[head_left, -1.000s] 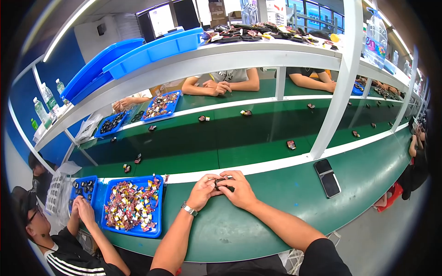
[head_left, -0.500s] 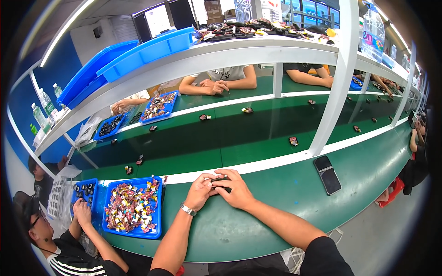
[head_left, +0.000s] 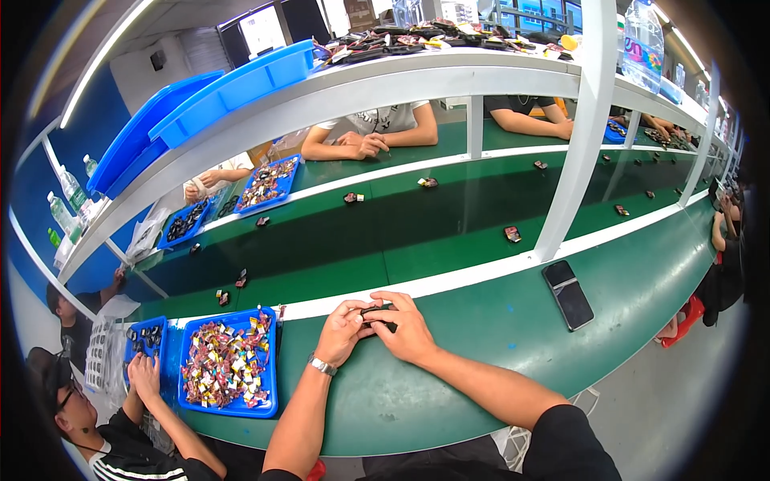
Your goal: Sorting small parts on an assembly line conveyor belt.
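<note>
Both hands, the left hand (head_left: 341,337) and right hand (head_left: 405,329), are pinching a small dark part (head_left: 378,315) between their fingers just above the green desk (head_left: 481,353), seemingly fitting it together, which likely needs steady pressure.

Matt green table (head_left: 481,353); glossy, seemingly plastic tray (head_left: 269,401).

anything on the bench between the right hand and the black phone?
Nothing: in the head view the right hand, pinching a small dark part, and the black phone are separated only by bare green bench top.
</note>
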Available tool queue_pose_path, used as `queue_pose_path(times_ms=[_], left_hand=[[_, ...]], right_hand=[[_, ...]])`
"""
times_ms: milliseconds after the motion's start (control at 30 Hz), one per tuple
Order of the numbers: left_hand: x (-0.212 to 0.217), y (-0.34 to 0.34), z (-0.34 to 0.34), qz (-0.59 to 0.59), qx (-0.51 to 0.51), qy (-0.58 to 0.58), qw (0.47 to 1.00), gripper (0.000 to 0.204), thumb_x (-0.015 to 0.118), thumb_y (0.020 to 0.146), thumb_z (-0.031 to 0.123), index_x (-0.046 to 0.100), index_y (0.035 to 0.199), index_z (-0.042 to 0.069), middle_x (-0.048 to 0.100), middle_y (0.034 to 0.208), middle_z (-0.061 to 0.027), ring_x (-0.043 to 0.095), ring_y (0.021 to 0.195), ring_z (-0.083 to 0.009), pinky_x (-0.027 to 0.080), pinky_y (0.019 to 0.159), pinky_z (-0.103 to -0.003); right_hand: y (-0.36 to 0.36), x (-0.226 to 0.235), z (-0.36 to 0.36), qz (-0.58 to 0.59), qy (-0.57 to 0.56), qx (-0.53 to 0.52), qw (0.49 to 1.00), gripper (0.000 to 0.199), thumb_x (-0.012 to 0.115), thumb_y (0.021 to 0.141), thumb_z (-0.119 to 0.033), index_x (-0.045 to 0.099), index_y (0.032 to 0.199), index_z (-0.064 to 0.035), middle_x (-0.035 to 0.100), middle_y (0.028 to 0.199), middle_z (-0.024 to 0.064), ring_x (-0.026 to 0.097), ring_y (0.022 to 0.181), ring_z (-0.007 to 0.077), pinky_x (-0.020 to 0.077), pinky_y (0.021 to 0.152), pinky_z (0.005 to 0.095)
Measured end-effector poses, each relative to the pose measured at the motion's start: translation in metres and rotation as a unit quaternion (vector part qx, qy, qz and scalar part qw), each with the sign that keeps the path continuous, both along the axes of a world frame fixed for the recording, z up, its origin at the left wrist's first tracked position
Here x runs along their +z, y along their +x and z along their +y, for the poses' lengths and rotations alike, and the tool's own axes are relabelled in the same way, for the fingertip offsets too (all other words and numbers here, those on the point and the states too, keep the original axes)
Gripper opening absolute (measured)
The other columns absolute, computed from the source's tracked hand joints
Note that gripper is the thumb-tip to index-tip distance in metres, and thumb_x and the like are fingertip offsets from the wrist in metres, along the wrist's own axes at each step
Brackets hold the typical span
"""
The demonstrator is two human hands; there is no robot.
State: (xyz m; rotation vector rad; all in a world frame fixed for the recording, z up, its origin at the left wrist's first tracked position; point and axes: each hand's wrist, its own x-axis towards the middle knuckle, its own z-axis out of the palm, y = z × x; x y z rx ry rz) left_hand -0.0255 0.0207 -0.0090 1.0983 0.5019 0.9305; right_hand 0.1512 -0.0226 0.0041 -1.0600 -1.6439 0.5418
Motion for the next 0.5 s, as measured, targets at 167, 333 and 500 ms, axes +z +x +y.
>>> queue_pose_path(times_ms=[167,333,500], left_hand=[[0.005,0.0061,-0.0009,0.015,0.013,0.01,1.0,0.024,0.057,0.096,0.015,0.049,0.118,0.005,0.052,0.135,-0.0167,0.059,0.115,-0.023,0.052,0.094,-0.04],[0.0031,0.0078,-0.0008,0.035,0.026,0.026,0.999,0.025,0.057,0.097,0.017,0.049,0.118,0.005,0.05,0.139,-0.0174,0.058,0.115,-0.0218,0.053,0.093,-0.038],[0.0053,0.0048,-0.0081,0.045,0.048,0.027,0.997,0.023,0.053,0.098,0.015,0.048,0.119,0.006,0.05,0.139,-0.0169,0.058,0.116,-0.0222,0.052,0.094,-0.039]], right_hand=[[0.0005,-0.0017,0.0015,0.011,-0.014,-0.006,1.0,0.021,0.066,0.08,-0.004,0.073,0.099,-0.0103,0.054,0.133,0.0077,0.047,0.122,0.0277,0.046,0.096,0.0368],[0.0001,-0.0016,0.0036,0.006,0.0,0.007,1.0,0.022,0.067,0.08,-0.004,0.073,0.1,-0.01,0.052,0.136,0.0088,0.045,0.125,0.0284,0.0452,0.098,0.0385],[0.0019,0.0021,0.0073,-0.072,0.057,-0.001,0.996,0.021,0.068,0.08,-0.005,0.071,0.101,-0.0087,0.052,0.136,0.0098,0.045,0.125,0.0293,0.0458,0.098,0.0387]])
